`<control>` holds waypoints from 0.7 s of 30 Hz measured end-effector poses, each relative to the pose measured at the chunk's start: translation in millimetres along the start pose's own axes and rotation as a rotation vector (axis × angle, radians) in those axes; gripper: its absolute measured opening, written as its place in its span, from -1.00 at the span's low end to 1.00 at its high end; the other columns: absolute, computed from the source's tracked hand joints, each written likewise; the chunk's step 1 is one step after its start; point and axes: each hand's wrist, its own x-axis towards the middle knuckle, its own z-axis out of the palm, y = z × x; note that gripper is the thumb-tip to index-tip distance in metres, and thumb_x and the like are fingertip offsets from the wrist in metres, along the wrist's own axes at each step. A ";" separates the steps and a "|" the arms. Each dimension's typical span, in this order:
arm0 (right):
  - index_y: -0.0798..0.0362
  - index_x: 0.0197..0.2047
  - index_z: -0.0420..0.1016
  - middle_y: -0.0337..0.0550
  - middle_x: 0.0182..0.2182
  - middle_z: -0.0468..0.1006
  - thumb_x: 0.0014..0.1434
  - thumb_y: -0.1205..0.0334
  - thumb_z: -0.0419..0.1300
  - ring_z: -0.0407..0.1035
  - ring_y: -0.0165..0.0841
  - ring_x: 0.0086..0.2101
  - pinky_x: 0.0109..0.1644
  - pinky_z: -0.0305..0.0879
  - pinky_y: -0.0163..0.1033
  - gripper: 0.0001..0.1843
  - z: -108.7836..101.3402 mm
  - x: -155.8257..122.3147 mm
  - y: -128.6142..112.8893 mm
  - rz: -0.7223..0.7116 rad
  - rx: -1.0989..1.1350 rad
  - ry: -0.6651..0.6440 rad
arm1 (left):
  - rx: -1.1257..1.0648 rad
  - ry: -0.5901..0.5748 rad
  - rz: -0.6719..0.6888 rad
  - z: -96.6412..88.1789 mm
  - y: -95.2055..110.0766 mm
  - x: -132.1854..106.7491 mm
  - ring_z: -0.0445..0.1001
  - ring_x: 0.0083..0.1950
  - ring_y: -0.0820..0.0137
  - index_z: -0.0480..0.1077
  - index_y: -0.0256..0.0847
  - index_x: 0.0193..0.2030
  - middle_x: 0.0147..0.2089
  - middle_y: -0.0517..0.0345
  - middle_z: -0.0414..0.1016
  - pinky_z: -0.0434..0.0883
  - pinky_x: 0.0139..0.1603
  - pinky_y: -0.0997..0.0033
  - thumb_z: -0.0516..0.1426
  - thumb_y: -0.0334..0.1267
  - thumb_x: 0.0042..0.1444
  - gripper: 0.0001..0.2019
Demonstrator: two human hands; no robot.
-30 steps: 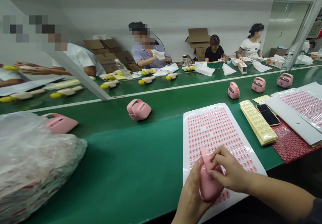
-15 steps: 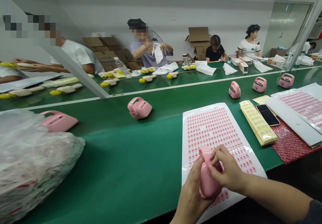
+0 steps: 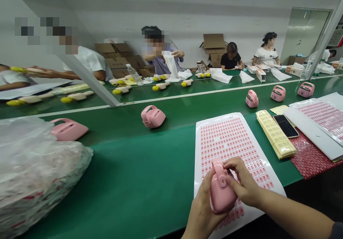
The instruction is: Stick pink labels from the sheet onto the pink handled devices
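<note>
Left-hand grip point(image 3: 203, 210) and right-hand grip point(image 3: 243, 183): both closed on the pink plastic device point(image 3: 221, 189), over the lower part of the sticker sheet point(image 3: 230, 142).

Leftward, I log a wide passage of green tabletop point(image 3: 139, 171), ending at the bulging plastic bag point(image 3: 34, 171), my nearest obstacle on that side.

Forward, I count a second pink device point(image 3: 153, 116) standing alone on the belt and a third point(image 3: 69, 129) just behind the bag.

Rightward, my way is blocked in turn by the cream blister strip point(image 3: 276, 134), the phone point(image 3: 285, 126) and the red bubble wrap point(image 3: 308, 158).
</note>
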 end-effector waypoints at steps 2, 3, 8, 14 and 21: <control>-0.02 -0.07 0.25 -0.11 -0.19 0.33 0.17 0.35 -0.03 0.27 -0.33 -0.15 -0.05 0.28 -0.16 -0.75 0.2 -0.6 3.0 0.042 0.054 -0.005 | -0.023 -0.002 -0.054 1.0 0.0 -2.5 0.42 0.06 0.07 -0.10 -0.11 0.30 0.15 -0.11 0.35 0.47 -0.08 0.12 0.27 -0.17 -0.14 -0.11; -0.02 -0.08 0.26 -0.12 -0.20 0.33 0.18 0.35 -0.05 0.28 -0.33 -0.15 -0.04 0.28 -0.16 -0.76 0.9 -0.4 3.5 0.076 0.078 0.000 | -0.025 -0.001 -0.066 1.4 0.1 -3.4 0.41 0.06 0.06 -0.09 -0.11 0.30 0.15 -0.10 0.36 0.46 -0.08 0.12 0.28 -0.18 -0.16 -0.11; -0.01 -0.07 0.23 -0.11 -0.18 0.33 0.14 0.28 0.03 0.30 -0.31 -0.15 -0.02 0.29 -0.13 -0.74 7.4 3.2 -4.4 0.199 0.112 0.012 | -0.017 0.005 -0.073 3.6 -1.6 -4.7 0.40 0.08 0.10 -0.10 -0.06 0.29 0.18 -0.04 0.33 0.44 -0.04 0.18 0.27 -0.15 -0.15 -0.11; -0.03 -0.02 0.22 -0.08 -0.09 0.29 -0.01 0.31 0.13 0.30 -0.29 -0.16 -0.06 0.31 -0.11 -0.56 15.5 11.6 -6.2 0.264 0.063 -0.016 | -0.059 0.023 0.032 3.4 -10.9 -1.9 0.40 0.08 0.10 -0.08 -0.02 0.30 0.19 -0.05 0.32 0.44 -0.04 0.17 0.24 -0.08 -0.11 -0.15; 0.04 -0.18 0.31 -0.13 -0.24 0.37 0.03 0.33 0.05 0.30 -0.36 -0.27 -0.09 0.29 -0.15 -0.78 8.9 42.9 22.4 0.661 0.148 0.063 | -0.491 0.133 -0.399 -1.8 -15.1 19.3 0.33 0.13 0.03 0.37 -0.05 0.03 0.09 0.01 0.41 0.31 0.10 0.09 0.34 -0.04 -0.37 -0.30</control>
